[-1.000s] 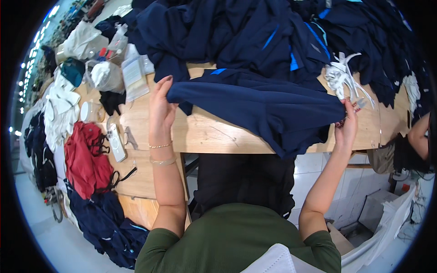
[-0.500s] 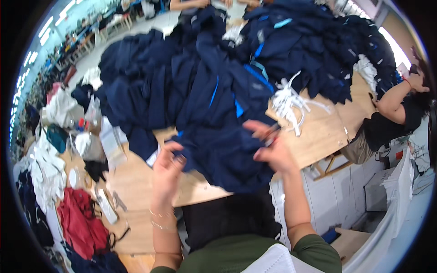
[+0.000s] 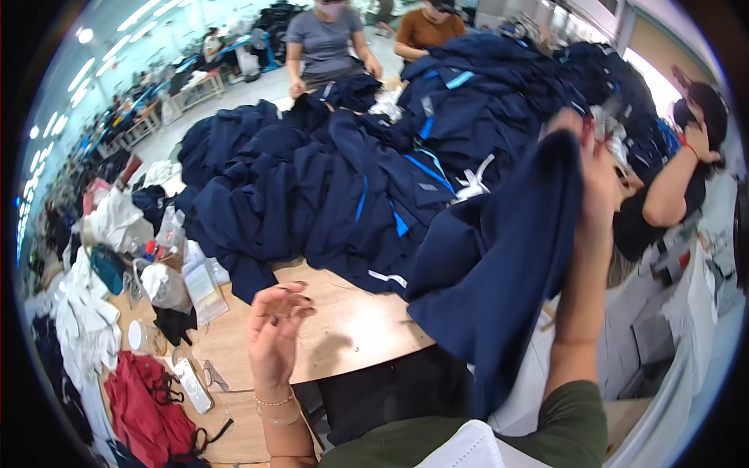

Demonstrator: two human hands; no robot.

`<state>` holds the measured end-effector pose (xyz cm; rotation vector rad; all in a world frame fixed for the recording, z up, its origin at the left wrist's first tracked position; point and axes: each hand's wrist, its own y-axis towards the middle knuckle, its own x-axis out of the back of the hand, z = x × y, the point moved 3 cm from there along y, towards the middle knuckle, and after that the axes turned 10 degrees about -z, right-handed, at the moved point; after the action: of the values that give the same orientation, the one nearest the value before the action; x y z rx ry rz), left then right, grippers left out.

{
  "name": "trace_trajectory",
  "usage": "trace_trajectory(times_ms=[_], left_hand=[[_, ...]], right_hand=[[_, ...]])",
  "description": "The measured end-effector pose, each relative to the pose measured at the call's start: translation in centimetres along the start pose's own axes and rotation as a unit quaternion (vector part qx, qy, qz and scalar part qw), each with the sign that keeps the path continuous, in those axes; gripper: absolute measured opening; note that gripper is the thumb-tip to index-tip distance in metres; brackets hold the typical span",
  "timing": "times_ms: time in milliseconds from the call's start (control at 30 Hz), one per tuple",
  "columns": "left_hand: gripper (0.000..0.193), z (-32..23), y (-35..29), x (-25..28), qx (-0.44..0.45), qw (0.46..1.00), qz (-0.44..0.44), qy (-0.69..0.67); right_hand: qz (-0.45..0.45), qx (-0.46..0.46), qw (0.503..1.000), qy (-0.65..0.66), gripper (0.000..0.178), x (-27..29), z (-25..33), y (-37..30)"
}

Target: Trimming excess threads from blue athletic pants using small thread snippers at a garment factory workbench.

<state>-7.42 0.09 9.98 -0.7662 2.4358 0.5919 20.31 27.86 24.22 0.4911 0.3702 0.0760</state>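
Note:
My right hand [image 3: 591, 175] is raised at the right, gripping the edge of a navy blue garment piece [image 3: 491, 257]. The cloth hangs down past the table's front edge in long folds. Something small and reddish shows blurred at the right fingers; I cannot make out what it is. My left hand [image 3: 277, 324] hovers over the near part of the table, fingers loosely bent and apart, with nothing in it. Beyond both hands a heap of navy garments [image 3: 289, 183] with bright blue strips spreads over the wooden table [image 3: 343, 320].
A second navy pile [image 3: 499, 86] rises behind, with white strips [image 3: 474, 181] beside it. At the left lie a red bag [image 3: 144, 409], a white phone [image 3: 192, 385], a round tub [image 3: 140, 337] and plastic bags. Two people [image 3: 326, 39] work across the table; another person [image 3: 677, 183] is at the right.
My right hand has swung up and to the right, lifting the navy piece off the table. My left hand has dropped slightly, away from the cloth. The view has tilted up.

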Motion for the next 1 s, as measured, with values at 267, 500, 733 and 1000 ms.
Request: trace_trajectory(times_ms=[267,500,733,1000], left_hand=[[0.027,0.8,-1.3,7.5,0.034,0.988,-0.131,0.076],[0.018,2.1,-1.8,7.8,0.065,0.972,-0.198,0.113],[0.018,4.4,-1.6,6.8,0.115,0.969,-0.167,0.141],[0.018,6.9,-0.1,9.7,0.102,0.942,-0.157,0.277]], right_hand=[[-0.041,0.284,0.81,-0.511,0.034,13.0,6.2,22.8],[-0.165,0.448,0.593,-0.648,0.023,9.1,4.6,19.6],[0.016,0.123,0.589,-0.799,0.027,20.9,-16.9,15.9],[0.132,0.013,0.713,-0.689,0.024,18.9,-27.8,7.9]])
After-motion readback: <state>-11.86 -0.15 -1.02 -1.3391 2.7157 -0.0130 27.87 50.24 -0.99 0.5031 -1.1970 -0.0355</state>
